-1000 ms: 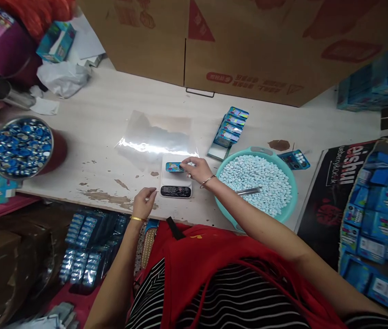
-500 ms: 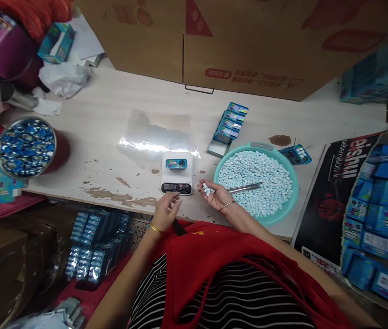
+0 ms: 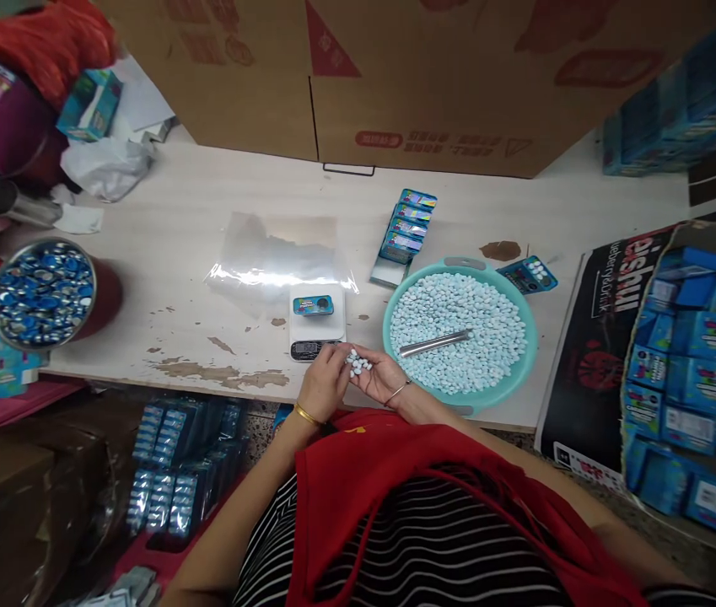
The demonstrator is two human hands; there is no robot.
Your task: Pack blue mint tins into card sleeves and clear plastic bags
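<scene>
We cup a small heap of pale blue candies [image 3: 358, 365] in the upturned palm of our right hand [image 3: 378, 377], fingers loosely curled under them, not closed over. Our left hand [image 3: 325, 384] sits just beside it, touching, with fingertips pinched down at the edge of the heap; whether a piece is already nipped between them we cannot tell. Both hands are together at the near edge of the surface [image 3: 206, 219].

The relation that counts: the small scale [image 3: 315, 324] lies straight ahead of the hands, just beyond the fingertips, its dark readout facing us. On its platform rests a little blue tin [image 3: 313, 305], long axis running left to right across our view, flat and apart from both hands. The left hand is slightly the nearer to it.

Off to the right, near the right wrist, stands the teal basin [image 3: 518, 371] of the same candies, a metal scoop [image 3: 435, 342] lying on the heap at a slant. Behind the scale, a clear plastic sheet [image 3: 282, 253]; beyond the basin, a row of blue tins [image 3: 405, 226]. Far left, a steel bowl of blue lids [image 3: 42, 292].
</scene>
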